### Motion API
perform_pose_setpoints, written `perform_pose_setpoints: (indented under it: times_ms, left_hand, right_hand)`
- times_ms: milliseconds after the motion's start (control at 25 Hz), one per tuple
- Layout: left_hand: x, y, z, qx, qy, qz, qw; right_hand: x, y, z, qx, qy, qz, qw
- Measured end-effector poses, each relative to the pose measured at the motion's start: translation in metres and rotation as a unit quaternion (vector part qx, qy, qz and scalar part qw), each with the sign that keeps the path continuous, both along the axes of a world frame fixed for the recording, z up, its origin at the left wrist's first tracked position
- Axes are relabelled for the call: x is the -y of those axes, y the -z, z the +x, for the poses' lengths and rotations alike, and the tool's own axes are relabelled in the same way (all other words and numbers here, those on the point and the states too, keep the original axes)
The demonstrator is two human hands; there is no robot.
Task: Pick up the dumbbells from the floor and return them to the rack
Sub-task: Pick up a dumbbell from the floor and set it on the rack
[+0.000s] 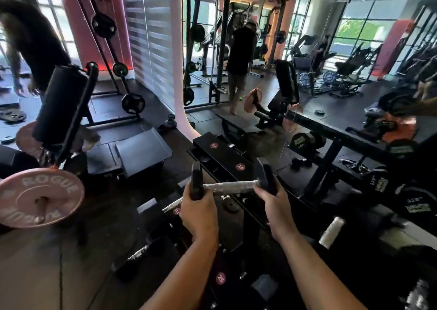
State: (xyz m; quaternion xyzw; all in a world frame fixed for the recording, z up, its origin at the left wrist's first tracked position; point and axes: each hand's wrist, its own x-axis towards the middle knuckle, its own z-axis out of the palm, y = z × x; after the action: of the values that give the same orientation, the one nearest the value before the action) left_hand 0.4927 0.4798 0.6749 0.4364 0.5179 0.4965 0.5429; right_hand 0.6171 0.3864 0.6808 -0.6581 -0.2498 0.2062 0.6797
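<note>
I hold a black hex dumbbell (230, 185) with a knurled silver handle level in front of me. My left hand (198, 212) grips its left head and my right hand (274, 205) grips its right head. It hangs above the black dumbbell rack (222, 156), whose sloped trays carry round pink number labels. More black dumbbells (416, 205) rest on the rack at the right. Another silver handle (172, 205) shows just left of my left hand, lower down.
A pink Rogue plate (40, 197) on a bar juts in at the left beside a padded roller (60, 103). A mirror wall behind the rack reflects the gym. A person (28, 40) bends over at the far left. Dark rubber floor (47, 262) lies at the lower left.
</note>
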Motion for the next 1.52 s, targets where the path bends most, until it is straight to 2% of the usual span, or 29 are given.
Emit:
perform_pose_setpoints:
  times_ms: [400,560,760,1120,1520]
  left_hand:
    - [-0.181,0.035,0.163,0.027,-0.048,-0.010,0.998]
    - [-0.252,0.066,0.228,0.032,-0.067,-0.041,0.996]
    - [-0.305,0.100,0.279,0.046,-0.085,-0.092,0.991]
    - [-0.364,0.145,0.324,0.031,-0.101,-0.108,0.988]
    - [-0.382,0.170,0.337,-0.011,-0.097,-0.070,0.993]
  right_hand:
    - [-0.200,0.029,0.173,-0.033,-0.037,-0.027,0.998]
    - [-0.283,0.045,0.245,0.016,-0.072,-0.064,0.995]
    - [-0.355,0.069,0.307,0.025,-0.117,-0.107,0.987]
    - [-0.432,0.119,0.360,0.023,-0.138,-0.152,0.978]
    - [-0.449,0.138,0.372,0.009,-0.145,-0.165,0.976]
